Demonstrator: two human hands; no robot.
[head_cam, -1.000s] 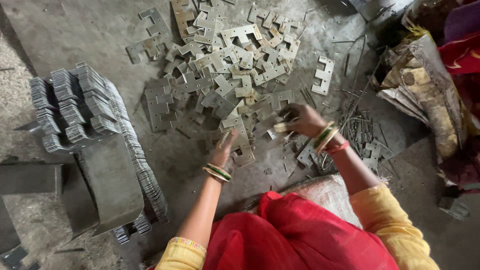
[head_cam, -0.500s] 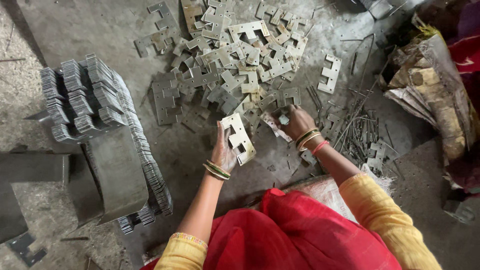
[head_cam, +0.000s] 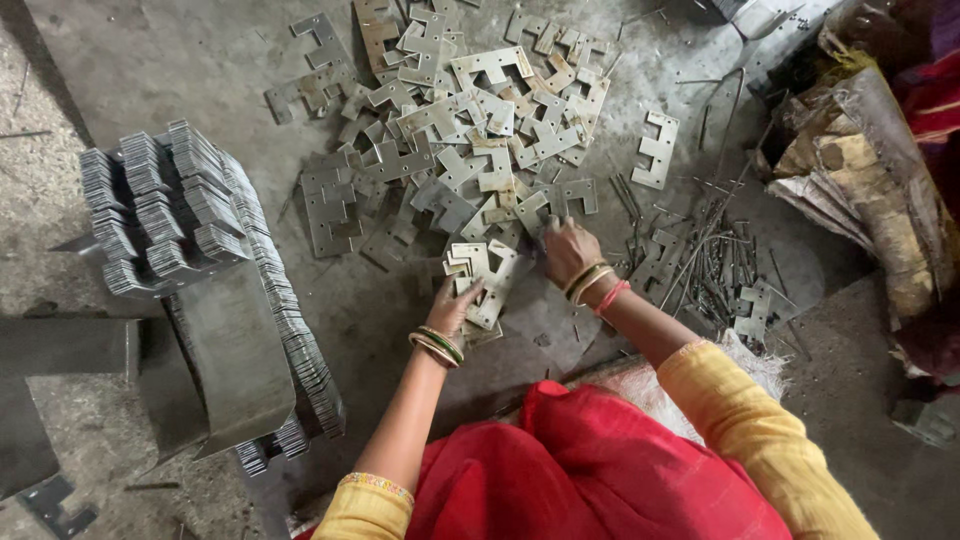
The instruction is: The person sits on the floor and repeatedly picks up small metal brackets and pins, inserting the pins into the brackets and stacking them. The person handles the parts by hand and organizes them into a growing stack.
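Metal plates (head_cam: 480, 280), flat grey pieces with notched edges, sit as a small gathered bundle in the person's left hand (head_cam: 455, 305), whose fingers curl around the bundle's lower edge and press the pieces together, low in the middle of the view just above the red cloth (head_cam: 590, 470) over the person's lap. Just beside it, the right hand (head_cam: 568, 250) reaches onto the near edge of the loose pile (head_cam: 470, 130); its fingers are bent down onto a plate, though whether they pinch it or only rest on it is hard to tell from above. Bangles ring both wrists. To the right of the hands lies a scatter of thin metal rods (head_cam: 715, 260) with a few stray plates among them. On the left, near the person's knee, neat stacks (head_cam: 160, 215) of the same plates stand on edge in rows, with a long fanned row running beside a bent steel sheet (head_cam: 235, 350). Further off, the loose pile spreads over the dusty concrete floor (head_cam: 150, 60), and crumpled sacking (head_cam: 870, 190) lies at the right edge. The cut edges look sharp, so a bare fingertip dragged along one could be nicked; the bundle, held from one side only, could also slip and fan apart if another plate is pushed in crookedly.
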